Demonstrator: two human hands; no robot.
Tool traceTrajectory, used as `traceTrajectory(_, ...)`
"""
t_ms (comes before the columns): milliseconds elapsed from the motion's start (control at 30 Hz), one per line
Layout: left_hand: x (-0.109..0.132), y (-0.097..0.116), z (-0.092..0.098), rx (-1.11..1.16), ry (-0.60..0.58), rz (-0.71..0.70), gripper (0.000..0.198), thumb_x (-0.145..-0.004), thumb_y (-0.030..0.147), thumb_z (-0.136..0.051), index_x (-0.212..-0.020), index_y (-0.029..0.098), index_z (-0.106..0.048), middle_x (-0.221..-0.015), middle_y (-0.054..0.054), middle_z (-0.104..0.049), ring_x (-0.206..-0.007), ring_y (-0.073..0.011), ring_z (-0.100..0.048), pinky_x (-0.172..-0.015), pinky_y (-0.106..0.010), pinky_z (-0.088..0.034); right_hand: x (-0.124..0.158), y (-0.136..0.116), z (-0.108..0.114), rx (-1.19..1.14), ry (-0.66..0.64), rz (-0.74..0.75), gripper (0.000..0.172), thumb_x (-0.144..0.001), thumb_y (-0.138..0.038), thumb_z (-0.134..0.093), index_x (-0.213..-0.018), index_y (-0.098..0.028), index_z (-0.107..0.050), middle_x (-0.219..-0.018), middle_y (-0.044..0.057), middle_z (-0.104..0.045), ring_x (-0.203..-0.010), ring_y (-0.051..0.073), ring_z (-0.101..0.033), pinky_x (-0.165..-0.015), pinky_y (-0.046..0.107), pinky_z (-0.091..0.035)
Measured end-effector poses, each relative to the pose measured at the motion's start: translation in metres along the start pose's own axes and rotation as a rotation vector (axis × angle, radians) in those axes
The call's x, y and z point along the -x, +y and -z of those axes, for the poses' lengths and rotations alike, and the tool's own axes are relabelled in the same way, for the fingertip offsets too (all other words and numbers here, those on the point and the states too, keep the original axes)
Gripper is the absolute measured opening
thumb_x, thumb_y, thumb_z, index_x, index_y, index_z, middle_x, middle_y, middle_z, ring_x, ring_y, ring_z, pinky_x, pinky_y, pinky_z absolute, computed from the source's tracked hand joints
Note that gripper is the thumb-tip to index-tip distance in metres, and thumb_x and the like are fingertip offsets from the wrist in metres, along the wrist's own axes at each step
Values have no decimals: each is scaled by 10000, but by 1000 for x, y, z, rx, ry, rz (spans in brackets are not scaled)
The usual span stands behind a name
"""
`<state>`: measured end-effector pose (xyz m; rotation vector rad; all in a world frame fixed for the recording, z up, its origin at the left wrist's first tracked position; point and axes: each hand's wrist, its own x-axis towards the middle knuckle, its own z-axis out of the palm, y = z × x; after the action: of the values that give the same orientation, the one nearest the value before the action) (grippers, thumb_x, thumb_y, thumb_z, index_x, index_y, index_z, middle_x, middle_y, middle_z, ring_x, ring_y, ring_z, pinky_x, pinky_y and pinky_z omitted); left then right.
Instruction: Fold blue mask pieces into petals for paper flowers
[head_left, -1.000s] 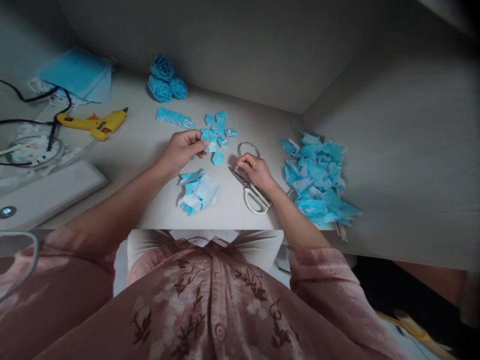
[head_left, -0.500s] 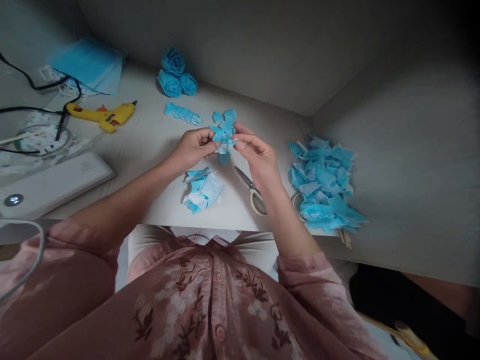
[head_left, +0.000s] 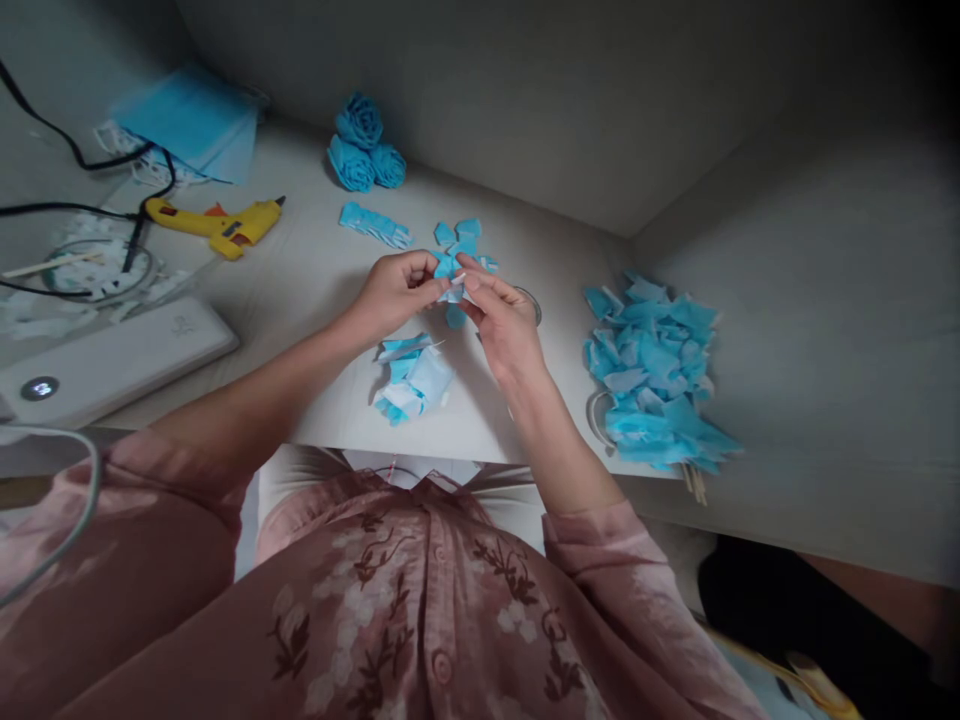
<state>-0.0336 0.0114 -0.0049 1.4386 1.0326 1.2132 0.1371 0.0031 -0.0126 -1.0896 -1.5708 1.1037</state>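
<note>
Both hands meet over the middle of the white table (head_left: 330, 400). My left hand (head_left: 401, 292) pinches a small blue-and-white fabric piece (head_left: 454, 291) from the left. On its right side, my right hand (head_left: 501, 312) has its thumb and fingers closed on the same piece. More cut blue pieces (head_left: 466, 236) lie just behind the fingers. A crumpled blue-and-white bundle (head_left: 414, 378) rests nearer the front edge. Behind my left hand is a flat row of folded blue strips (head_left: 375, 225). The scissors are mostly hidden by my right hand.
Three blue fabric roses (head_left: 360, 145) stand at the back. On the left are a yellow glue gun (head_left: 225, 225), blue masks (head_left: 187, 125), black cables and a white power bank (head_left: 120, 365). A large pile of blue pieces (head_left: 652, 345) lies on the right, with sticks beneath it.
My right hand has moved closer to my left, its fingers drawn together on the piece. The view has shifted slightly, so the table items appear further right.
</note>
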Motion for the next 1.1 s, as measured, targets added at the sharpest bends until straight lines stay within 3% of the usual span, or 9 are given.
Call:
traceTrajectory(333,0,-3,1,0,-35,-27,221,-780,294,-722,-701,201,-538,-638,31,-535,-576,-104,-479,-573,-252,-382,-3,2,-5,12,60,19,433,-959,-595,-572,-1147,-253,-760,-1439,81,-654,-1442,254,-542,-1091,448,-538)
traceTrajectory(600,1,-1,4,-7,-81,-90,184,-844,325,-650,-755,191,-560,-693,18,-559,-626,-114,-533,-616,-247,-442,1,-8,-13,-248,194,-29,251,-800,-499,-788,-917,-278,-806,-1239,0,-767,-1318,229,-643,-1142,429,-499)
traceTrajectory(833,2,0,4,43,-54,-79,296,-901,417,-579,-709,194,-551,-669,-3,-553,-653,-136,-542,-663,-269,-462,0,-8,-15,-158,197,104,209,-865,-475,-743,-915,-282,-805,-1223,1,-768,-1329,218,-639,-1196,451,-448)
traceTrajectory(1100,0,-3,3,100,-41,-38,219,-762,341,-732,-727,186,-581,-684,19,-537,-653,-115,-521,-631,-248,-456,0,5,-15,9,191,175,305,-919,-549,-658,-994,-287,-795,-1305,38,-732,-1375,251,-602,-1137,476,-506)
